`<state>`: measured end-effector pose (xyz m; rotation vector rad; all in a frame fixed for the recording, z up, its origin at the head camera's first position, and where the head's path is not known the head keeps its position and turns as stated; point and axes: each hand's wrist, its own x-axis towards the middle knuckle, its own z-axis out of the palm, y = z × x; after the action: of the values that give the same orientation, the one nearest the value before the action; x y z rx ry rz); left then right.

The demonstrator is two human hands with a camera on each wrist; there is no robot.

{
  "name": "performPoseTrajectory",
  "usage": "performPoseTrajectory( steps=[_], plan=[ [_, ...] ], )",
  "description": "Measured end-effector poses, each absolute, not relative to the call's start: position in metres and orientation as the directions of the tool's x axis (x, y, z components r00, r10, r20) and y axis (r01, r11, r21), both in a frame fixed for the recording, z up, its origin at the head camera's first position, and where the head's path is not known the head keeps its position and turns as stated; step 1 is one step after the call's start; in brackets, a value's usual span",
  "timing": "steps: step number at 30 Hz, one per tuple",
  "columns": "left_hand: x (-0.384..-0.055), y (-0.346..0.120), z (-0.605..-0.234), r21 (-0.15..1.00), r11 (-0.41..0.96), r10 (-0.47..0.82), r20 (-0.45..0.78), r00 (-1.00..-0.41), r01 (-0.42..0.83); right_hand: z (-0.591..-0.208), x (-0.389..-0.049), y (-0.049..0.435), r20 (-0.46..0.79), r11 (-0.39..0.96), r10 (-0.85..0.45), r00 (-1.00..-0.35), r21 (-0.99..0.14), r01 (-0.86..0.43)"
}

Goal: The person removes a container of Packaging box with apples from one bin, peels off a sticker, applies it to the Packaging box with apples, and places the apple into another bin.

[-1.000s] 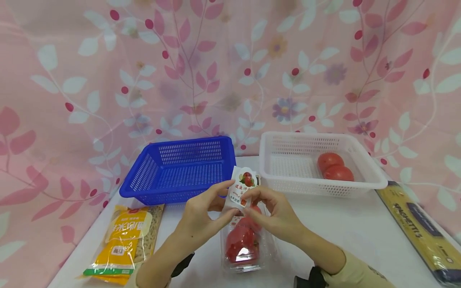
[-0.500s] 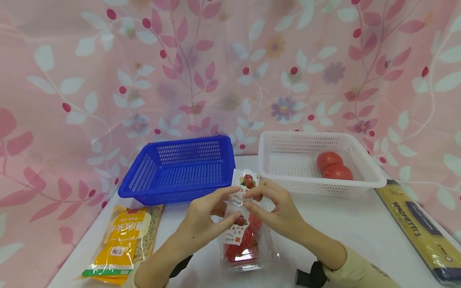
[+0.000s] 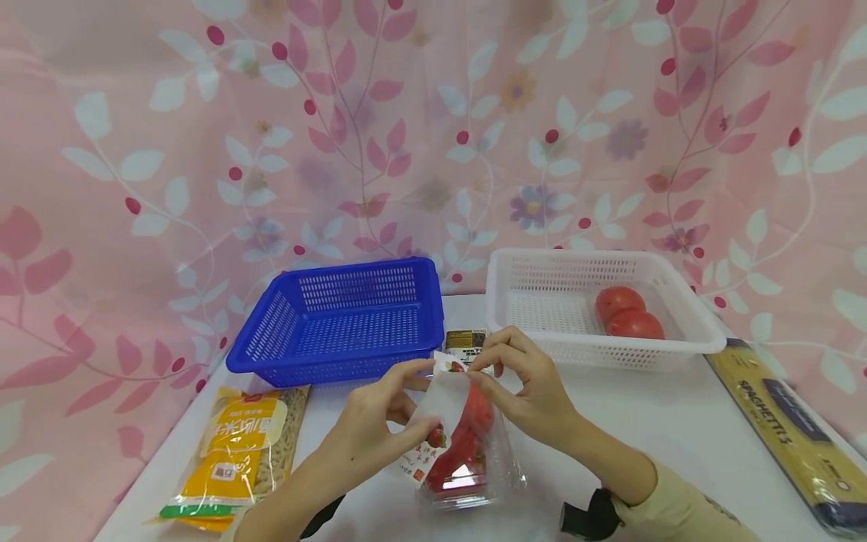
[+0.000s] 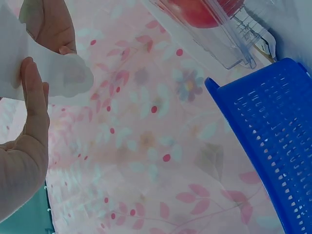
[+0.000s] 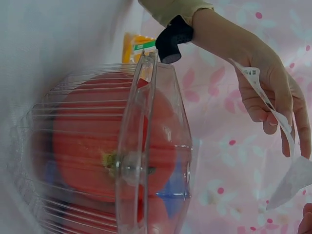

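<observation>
My left hand (image 3: 372, 418) holds a white strip of printed labels (image 3: 443, 406) between thumb and fingers. The strip slants over a clear plastic box (image 3: 467, 500), its lower end bent toward the left and showing red fruit and writing. At its upper end, the fingertips of my right hand (image 3: 531, 380) pinch the paper edge. Red tomatoes (image 3: 463, 459) show through the box. In the left wrist view, white paper (image 4: 63, 75) with a scalloped end stretches between the hands. The right wrist view shows the strip (image 5: 265, 95) curling down from the left hand (image 5: 261, 73).
Behind the left hand stands a blue basket (image 3: 433, 301). A white basket (image 3: 542, 339) at the back right contains two tomatoes (image 3: 630, 312). A yellow pasta bag (image 3: 233, 452) lies at left, a spaghetti packet (image 3: 779, 429) at far right. A floral curtain (image 3: 433, 150) hangs behind.
The strip has unfolded, its lower end swinging down and left over the box. My right hand has shifted slightly up, along with the upper end, and a dark label behind it is now visible.
</observation>
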<state>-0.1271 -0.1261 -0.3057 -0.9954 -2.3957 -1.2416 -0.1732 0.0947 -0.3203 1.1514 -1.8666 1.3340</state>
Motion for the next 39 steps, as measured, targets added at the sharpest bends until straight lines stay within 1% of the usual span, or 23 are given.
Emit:
performPoseTrajectory(
  steps=[3, 9, 11, 14, 16, 18, 22, 25, 29, 34, 37, 39],
  plan=[
    [-0.124, -0.132, -0.307, 0.615, 0.427, 0.443, 0.497, -0.746, 0.663, -0.320, -0.174, 0.096, 0.828, 0.119, -0.325, -0.457, -0.443, -0.888],
    [-0.119, -0.146, -0.312, 0.608, 0.474, 0.431, 0.471, -0.770, 0.637, -0.322, -0.177, 0.101, 0.829, 0.127, -0.326, -0.455, -0.439, -0.890],
    [-0.119, -0.151, -0.314, 0.597, 0.476, 0.439, 0.475, -0.763, 0.646, -0.322, -0.179, 0.103, 0.824, 0.119, -0.330, -0.461, -0.448, -0.886],
    [-0.118, -0.159, -0.315, 0.567, 0.520, 0.417, 0.484, -0.769, 0.639, -0.322, -0.180, 0.106, 0.799, 0.106, -0.340, -0.496, -0.492, -0.864],
    [-0.118, -0.163, -0.314, 0.559, 0.564, 0.384, 0.474, -0.793, 0.607, -0.322, -0.180, 0.108, 0.776, 0.100, -0.347, -0.526, -0.527, -0.844],
    [-0.118, -0.168, -0.314, 0.553, 0.624, 0.342, 0.443, -0.829, 0.553, -0.324, -0.181, 0.110, 0.756, 0.090, -0.356, -0.549, -0.557, -0.826],
    [-0.119, -0.175, -0.318, 0.541, 0.714, 0.306, 0.329, -0.893, 0.444, -0.331, -0.184, 0.112, 0.730, 0.075, -0.368, -0.576, -0.594, -0.801],
    [-0.122, -0.181, -0.324, 0.528, 0.748, 0.307, 0.259, -0.916, 0.401, -0.336, -0.185, 0.112, 0.720, 0.093, -0.373, -0.586, -0.599, -0.795],
    [-0.131, -0.188, -0.335, 0.525, 0.762, 0.307, 0.224, -0.925, 0.380, -0.336, -0.179, 0.108, 0.724, 0.145, -0.386, -0.572, -0.565, -0.812],
    [-0.143, -0.195, -0.351, 0.522, 0.795, 0.267, 0.159, -0.951, 0.310, -0.330, -0.165, 0.102, 0.741, 0.180, -0.428, -0.518, -0.492, -0.852],
    [-0.149, -0.198, -0.358, 0.523, 0.809, 0.246, 0.112, -0.963, 0.268, -0.338, -0.166, 0.101, 0.731, 0.200, -0.458, -0.505, -0.469, -0.860],
    [-0.152, -0.199, -0.363, 0.514, 0.822, 0.244, 0.072, -0.967, 0.246, -0.347, -0.169, 0.102, 0.718, 0.212, -0.472, -0.512, -0.471, -0.856]
  ],
)
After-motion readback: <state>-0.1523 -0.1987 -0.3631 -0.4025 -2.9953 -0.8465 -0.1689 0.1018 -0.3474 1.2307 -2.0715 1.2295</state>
